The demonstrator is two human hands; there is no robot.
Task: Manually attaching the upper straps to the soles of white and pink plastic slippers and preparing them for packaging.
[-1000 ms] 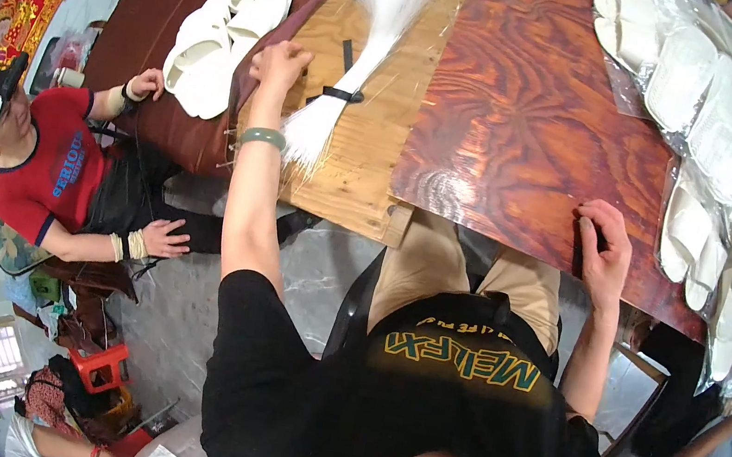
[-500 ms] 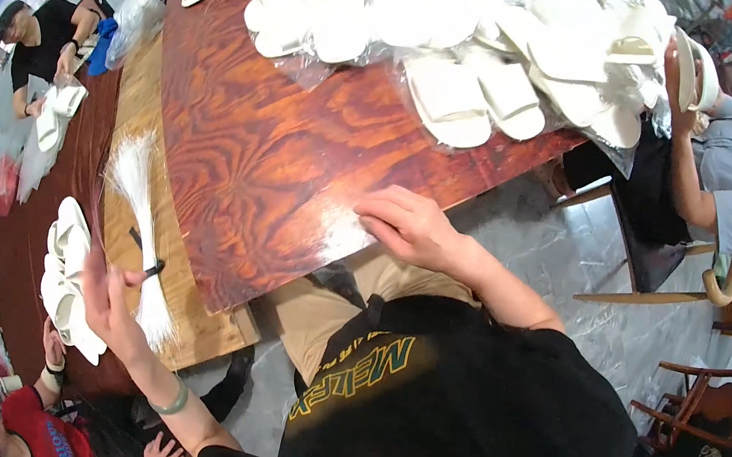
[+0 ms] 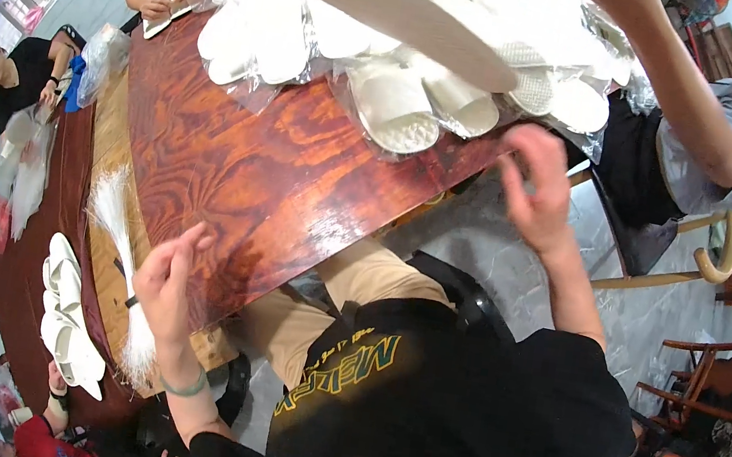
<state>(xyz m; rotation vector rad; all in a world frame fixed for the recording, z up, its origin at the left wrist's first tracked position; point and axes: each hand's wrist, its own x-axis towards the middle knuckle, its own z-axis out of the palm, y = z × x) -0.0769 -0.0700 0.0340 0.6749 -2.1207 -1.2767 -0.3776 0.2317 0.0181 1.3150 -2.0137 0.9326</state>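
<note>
Near the front left edge of the wooden table [image 3: 232,182], my left hand [image 3: 170,280] hovers with fingers raised, apart from the thumb and empty. It is beside a bundle of thin white strands [image 3: 126,237] held by a dark band. My right hand [image 3: 535,187] reaches up past the table's right edge, slightly blurred, fingers curved and thumb apart, nothing visible in it. Beyond it lies a pair of white slippers [image 3: 402,107] in clear plastic. A blurred pale slipper [image 3: 396,13] hangs in the air over the pile, by a co-worker's raised arm [image 3: 676,85]; its grip is out of sight.
White bagged slippers [image 3: 258,31] cover the far side of the table. Stacked white slippers [image 3: 68,318] lie on the brown surface at left. Several other people sit or stand around. A wooden chair armrest [image 3: 723,251] juts out at right.
My right hand has moved from the table edge up and right. My left hand has shifted right, off the slipper stack. A co-worker's arm has swung in with the blurred slipper above the pile.
</note>
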